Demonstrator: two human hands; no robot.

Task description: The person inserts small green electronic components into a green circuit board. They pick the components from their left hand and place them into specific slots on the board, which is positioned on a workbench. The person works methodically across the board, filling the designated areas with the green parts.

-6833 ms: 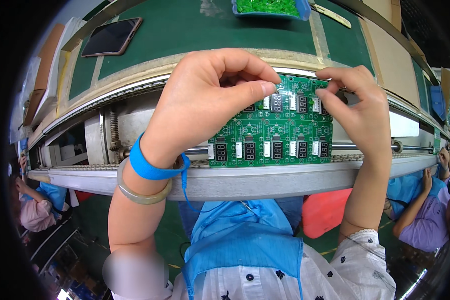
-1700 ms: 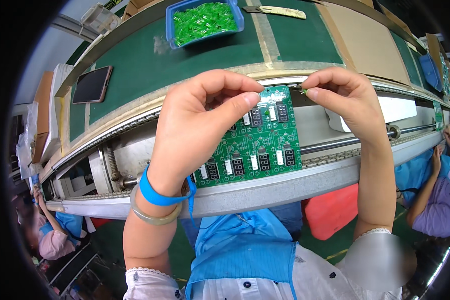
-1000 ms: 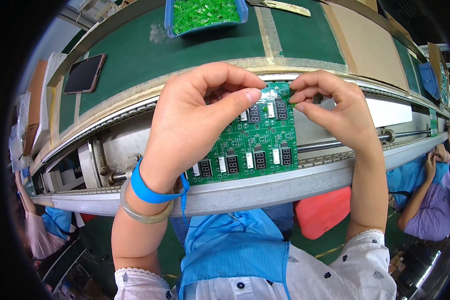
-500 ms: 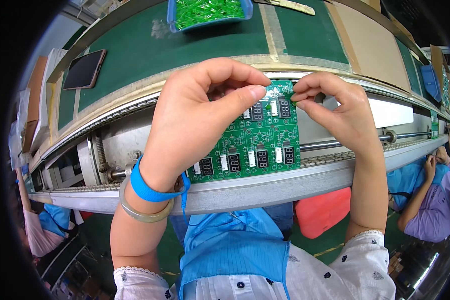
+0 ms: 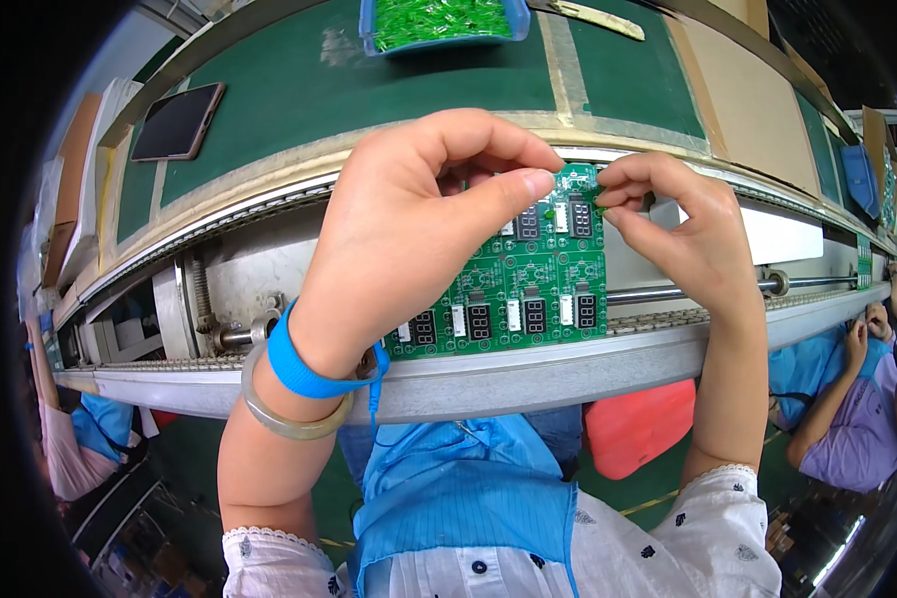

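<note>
Hiding part of a circuit board [image 5: 543,274], the left hand [image 5: 409,209], grip unclear, faces a tray [image 5: 519,27]; right hand [image 5: 680,217] pinches green component [image 5: 600,208].

"That front rail [image 5: 468,383] looks like dull, smooth metal."

"Yes, and the rod [image 5: 658,294] behind it is shinier. The circuit board [image 5: 516,262] has a glossy green face."

"The tray [image 5: 448,45] is smooth plastic; the surface [image 5: 289,100] underneath is matt, the apron [image 5: 468,513] creased cloth."

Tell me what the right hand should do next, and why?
Maybe press the small green piece into the board: the right hand seems to pinch it by the board's right edge, and a similar bit sits on the board.
</note>
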